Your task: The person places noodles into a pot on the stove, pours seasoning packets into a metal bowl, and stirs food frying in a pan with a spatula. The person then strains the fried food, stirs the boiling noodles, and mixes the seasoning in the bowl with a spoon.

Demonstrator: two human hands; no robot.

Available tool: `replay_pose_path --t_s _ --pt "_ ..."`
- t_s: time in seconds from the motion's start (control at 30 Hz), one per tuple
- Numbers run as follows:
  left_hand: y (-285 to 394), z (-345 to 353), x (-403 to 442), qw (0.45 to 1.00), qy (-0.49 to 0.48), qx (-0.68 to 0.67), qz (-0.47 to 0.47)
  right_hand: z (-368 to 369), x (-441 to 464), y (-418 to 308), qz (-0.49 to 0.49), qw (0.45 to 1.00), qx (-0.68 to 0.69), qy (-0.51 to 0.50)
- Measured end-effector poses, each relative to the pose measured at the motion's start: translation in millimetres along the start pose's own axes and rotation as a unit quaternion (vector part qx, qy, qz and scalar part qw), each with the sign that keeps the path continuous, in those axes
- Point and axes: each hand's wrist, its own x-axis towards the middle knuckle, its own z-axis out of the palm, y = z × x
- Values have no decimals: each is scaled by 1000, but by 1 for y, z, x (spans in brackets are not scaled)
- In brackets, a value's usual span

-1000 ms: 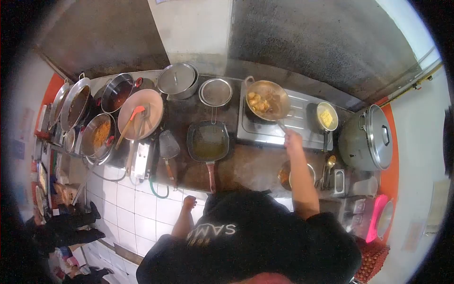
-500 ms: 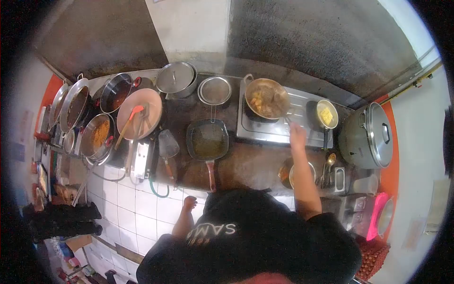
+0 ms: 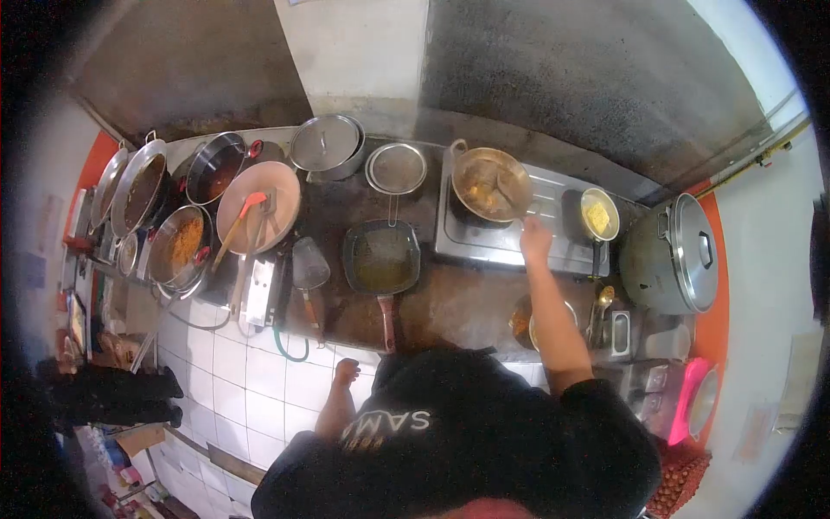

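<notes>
My right hand (image 3: 535,240) is closed on a utensil at the front rim of a brass-coloured wok (image 3: 475,208). The utensil's blade (image 3: 504,185) reaches into brown sauce with yellowish pieces. The wok stands on the left side of a silver gas stove (image 3: 451,235). On the stove's right side, a small pan (image 3: 609,232) holds a yellow block (image 3: 597,217). My left hand (image 3: 347,372) hangs over the white-tiled floor beside my body, its fingers curled and apparently holding nothing.
A square pan (image 3: 381,258), a strainer (image 3: 397,169) and a lidded pot (image 3: 325,145) stand left of the stove. Several food pans and a pink pan (image 3: 290,192) are farther left. A large pot (image 3: 647,268) is at right. Another person's dark-clothed legs (image 3: 117,398) show lower left.
My right hand has shifted left and slightly up, moving the utensil through the wok. The food looks more broken up or covered by sauce. The other person's legs have moved.
</notes>
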Motion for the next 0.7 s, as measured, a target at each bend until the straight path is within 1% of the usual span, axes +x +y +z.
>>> replay_pose_path --t_s 0.07,0.13,0.2,0.27,0.3,0.33,0.37,0.43,0.53,0.57,0.6,0.67,0.7 --pt "-8 -1 0 1000 -1 -22 11 -6 1 -3 -5 1000 2 6" --pt "-1 5 -13 997 31 68 -26 -10 3 1 32 999 -32 22" --pt "-5 2 -16 998 23 57 -34 -17 5 0 40 998 -45 18" --pt "-4 2 -23 998 14 48 -39 -22 6 0 23 995 -23 92" --pt "-2 3 -29 999 9 38 -23 -24 6 4 25 995 -24 93" --pt "2 5 -34 1000 4 27 -6 -25 7 8 45 995 -38 77" --pt "0 4 -30 1000 3 28 -6 -26 7 10 65 995 -51 60" --pt "-7 -1 -15 999 -5 40 24 -28 2 12 66 995 -56 51" --pt "6 4 -9 997 -7 71 24 -32 -13 1 71 994 -70 33" --pt "10 8 -5 996 16 92 10 -34 -18 -2 77 994 -78 27" --pt "13 9 -4 996 15 92 9 -29 -20 6 78 994 -79 27" --pt "14 6 -1 1000 -7 27 9 -19 -26 18 90 993 68 41" --pt "12 5 2 999 -24 16 26 -19 -27 19 92 993 67 42"
